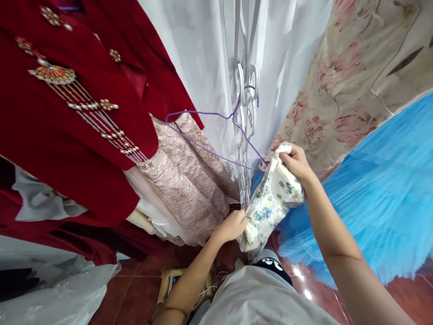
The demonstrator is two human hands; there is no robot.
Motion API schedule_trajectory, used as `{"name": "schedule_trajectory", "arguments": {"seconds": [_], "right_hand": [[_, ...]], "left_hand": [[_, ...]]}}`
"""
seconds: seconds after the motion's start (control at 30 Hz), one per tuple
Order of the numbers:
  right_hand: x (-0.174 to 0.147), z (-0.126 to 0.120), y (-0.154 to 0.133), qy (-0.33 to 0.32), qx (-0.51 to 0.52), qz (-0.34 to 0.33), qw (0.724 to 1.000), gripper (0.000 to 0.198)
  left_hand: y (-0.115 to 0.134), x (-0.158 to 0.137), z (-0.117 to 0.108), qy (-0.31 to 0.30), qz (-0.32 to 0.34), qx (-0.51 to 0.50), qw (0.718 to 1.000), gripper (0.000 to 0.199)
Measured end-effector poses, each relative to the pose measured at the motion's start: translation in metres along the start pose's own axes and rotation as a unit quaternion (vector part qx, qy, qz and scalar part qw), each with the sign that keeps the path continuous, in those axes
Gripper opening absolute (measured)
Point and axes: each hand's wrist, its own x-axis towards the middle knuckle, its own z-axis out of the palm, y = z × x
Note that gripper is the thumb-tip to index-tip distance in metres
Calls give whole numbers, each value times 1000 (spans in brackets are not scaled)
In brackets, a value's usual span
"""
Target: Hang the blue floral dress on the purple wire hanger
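Note:
A cream garment with blue and yellow flowers (267, 212) is held up in front of me. My right hand (296, 163) grips its upper edge, with the thumb pressed on the fabric. At the lower left edge, my left hand (234, 225) pinches the cloth. A purple wire hanger (203, 146) hangs by its hook from a white metal rack (241, 113). The hanger's right end reaches the upper left edge of the garment; I cannot tell whether it goes inside. The garment's exact kind is hard to make out because it is bunched.
Left of the rack hang a red velvet garment (84, 131) with beaded ornaments and a pale pink brocade skirt (192, 180). To the right are a floral cloth (324, 108) and a blue tulle skirt (368, 194). A wooden stool (165, 284) stands on the red tiled floor (118, 293).

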Motion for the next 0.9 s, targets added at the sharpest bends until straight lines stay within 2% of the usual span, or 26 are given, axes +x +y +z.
{"name": "schedule_trajectory", "arguments": {"seconds": [0.13,0.23,0.3,0.4,0.5,0.6,0.67,0.77,0.83,0.9], "right_hand": [[32,30,7,-38,47,37,998,27],[36,53,3,-66,90,97,989,36],[32,58,-2,-57,124,144,980,37],[28,44,-8,-59,157,190,967,39],[30,18,-11,-81,155,206,963,39],[36,-1,-15,-92,137,220,961,36],[40,-9,-17,-103,124,235,958,36],[41,-16,-21,-120,106,258,953,40],[34,-20,-21,-93,90,245,961,41],[21,-21,-18,-34,82,202,975,41]], "left_hand": [[-11,-8,-38,204,0,-54,978,28],[-23,-18,-81,295,4,-81,952,23],[-33,-25,-114,308,11,-65,949,19],[-50,-32,-167,288,28,74,954,15],[-55,-24,-218,292,55,252,921,15],[-42,5,-263,331,80,315,886,22],[-23,32,-286,374,106,287,876,24],[10,73,-304,409,165,165,882,24],[28,92,-302,391,202,83,894,28],[37,100,-291,354,224,45,907,42]]}}
